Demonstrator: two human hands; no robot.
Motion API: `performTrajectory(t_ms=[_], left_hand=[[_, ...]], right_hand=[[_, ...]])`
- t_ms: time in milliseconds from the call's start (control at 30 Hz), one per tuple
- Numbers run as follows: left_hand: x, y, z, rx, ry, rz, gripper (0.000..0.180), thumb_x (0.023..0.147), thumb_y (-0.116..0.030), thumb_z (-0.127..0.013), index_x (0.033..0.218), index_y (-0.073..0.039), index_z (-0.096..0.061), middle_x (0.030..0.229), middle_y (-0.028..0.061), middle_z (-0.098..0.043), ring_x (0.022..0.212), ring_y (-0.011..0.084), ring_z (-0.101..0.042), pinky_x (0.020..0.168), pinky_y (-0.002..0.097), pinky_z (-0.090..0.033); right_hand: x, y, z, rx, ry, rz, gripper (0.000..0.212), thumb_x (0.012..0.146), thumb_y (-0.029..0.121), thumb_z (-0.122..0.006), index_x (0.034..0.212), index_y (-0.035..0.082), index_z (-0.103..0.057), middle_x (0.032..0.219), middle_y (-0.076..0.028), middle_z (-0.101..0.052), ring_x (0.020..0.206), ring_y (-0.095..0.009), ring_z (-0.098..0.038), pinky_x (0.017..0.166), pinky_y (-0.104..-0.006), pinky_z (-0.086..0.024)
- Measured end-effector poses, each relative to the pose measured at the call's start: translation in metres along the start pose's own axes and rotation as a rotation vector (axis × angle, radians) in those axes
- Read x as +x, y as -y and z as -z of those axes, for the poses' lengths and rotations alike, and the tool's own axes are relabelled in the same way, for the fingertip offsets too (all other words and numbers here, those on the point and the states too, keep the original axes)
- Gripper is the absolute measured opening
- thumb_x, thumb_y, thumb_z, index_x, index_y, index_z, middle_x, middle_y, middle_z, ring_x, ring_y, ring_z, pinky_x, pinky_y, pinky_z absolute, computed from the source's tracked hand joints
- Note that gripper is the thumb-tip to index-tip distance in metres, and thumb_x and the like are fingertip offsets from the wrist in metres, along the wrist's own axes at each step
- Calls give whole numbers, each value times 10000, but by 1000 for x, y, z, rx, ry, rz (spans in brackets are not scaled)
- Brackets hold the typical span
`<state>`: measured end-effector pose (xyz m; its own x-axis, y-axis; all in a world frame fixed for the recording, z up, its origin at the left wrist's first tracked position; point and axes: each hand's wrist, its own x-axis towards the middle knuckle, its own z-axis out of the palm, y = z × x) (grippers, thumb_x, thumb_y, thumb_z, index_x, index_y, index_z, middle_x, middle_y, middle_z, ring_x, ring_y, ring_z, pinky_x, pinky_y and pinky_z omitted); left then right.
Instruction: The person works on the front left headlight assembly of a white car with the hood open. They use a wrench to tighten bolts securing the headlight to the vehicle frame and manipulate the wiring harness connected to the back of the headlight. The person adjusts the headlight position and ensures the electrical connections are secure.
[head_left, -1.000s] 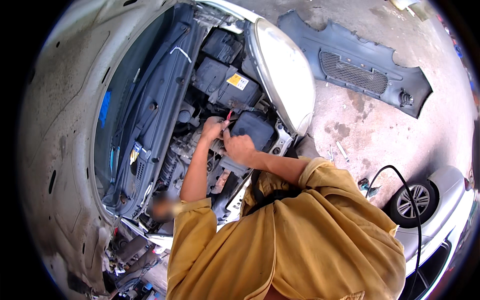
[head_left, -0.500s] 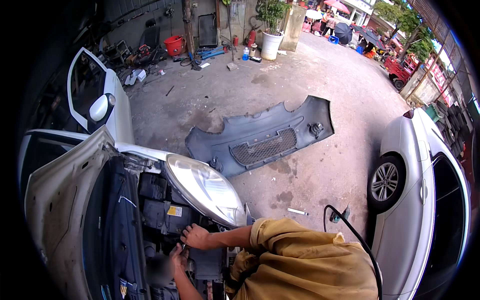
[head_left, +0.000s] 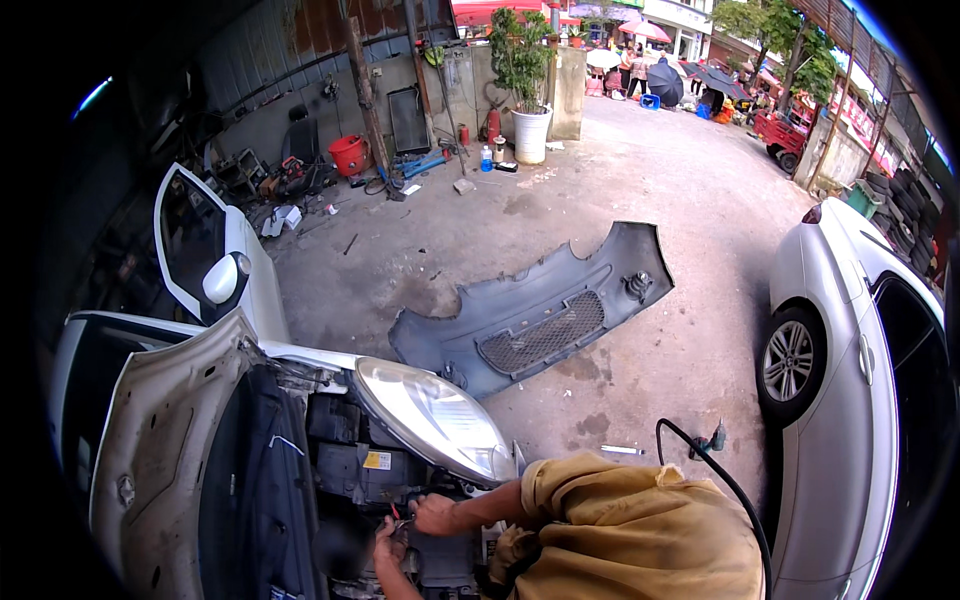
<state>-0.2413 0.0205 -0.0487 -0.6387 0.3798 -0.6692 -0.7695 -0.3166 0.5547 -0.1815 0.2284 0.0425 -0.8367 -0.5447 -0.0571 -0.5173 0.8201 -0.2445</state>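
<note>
Two bare hands meet over the engine bay (head_left: pixel 445 560) of a white car (head_left: pixel 270 290), its bonnet (head_left: pixel 165 440) raised.
Nearest, the left hand (head_left: pixel 390 545) lies just beside the right hand (head_left: pixel 435 513), and a thin red piece (head_left: pixel 395 511) shows at the left fingertips. The left fingers are bent, the right ones curled almost closed; whether either grips the piece cannot be told. Just beyond, a dark box (head_left: pixel 340 467) bears a yellow-and-white label (head_left: pixel 377 460), its print too small to read; the large headlamp (head_left: pixel 435 420) flanks it. Farther out, a white stick-like object (head_left: pixel 622 450) and a drill-shaped tool (head_left: pixel 717 437) lie on the concrete near a silver car (head_left: pixel 850 430), and a detached grey bumper (head_left: pixel 530 298) lies beyond. Farthest stand a red bucket (head_left: pixel 349 157) and a white pot (head_left: pixel 531 138) holding a leafy plant (head_left: pixel 518 65).
</note>
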Motion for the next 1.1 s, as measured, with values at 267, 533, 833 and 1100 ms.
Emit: performTrajectory(t_ms=[267, 533, 833, 1100], left_hand=[[21, 0, 15, 32, -163, 22, 223, 867, -260, -619, 953, -61, -570, 884, 89, -594, 736, 244, -551, 717, 366, -458], [13, 8, 15, 9, -123, -24, 259, 886, -318, -591, 931, -64, -595, 831, 63, -596, 709, 209, -565, 628, 313, -472], [16, 7, -9, -159, -105, 21, 438, 906, -407, -523, 1073, -2, -514, 920, 178, -594, 886, 318, -577, 803, 383, -477], [22, 2, 28, -114, -88, -59, 405, 901, -392, -544, 1030, -9, -516, 974, 170, -610, 856, 321, -600, 768, 405, -490]], right_hand=[[-5, 85, -28, 242, 58, -109, 240, 766, 130, -549, 884, -51, -655, 925, -219, -636, 822, -316, -646, 632, -395, -538], [5, -2, 20, -170, -3, -110, 253, 791, 183, -549, 877, -5, -695, 1086, -200, -599, 956, -298, -582, 689, -357, -486], [3, 35, -22, -23, 44, -107, 226, 770, 187, -574, 852, 24, -707, 1020, -163, -617, 876, -292, -606, 646, -365, -493], [-2, 52, -15, 87, 147, 43, 180, 767, 213, -581, 800, 95, -712, 905, -135, -663, 914, -295, -622, 661, -374, -502]])
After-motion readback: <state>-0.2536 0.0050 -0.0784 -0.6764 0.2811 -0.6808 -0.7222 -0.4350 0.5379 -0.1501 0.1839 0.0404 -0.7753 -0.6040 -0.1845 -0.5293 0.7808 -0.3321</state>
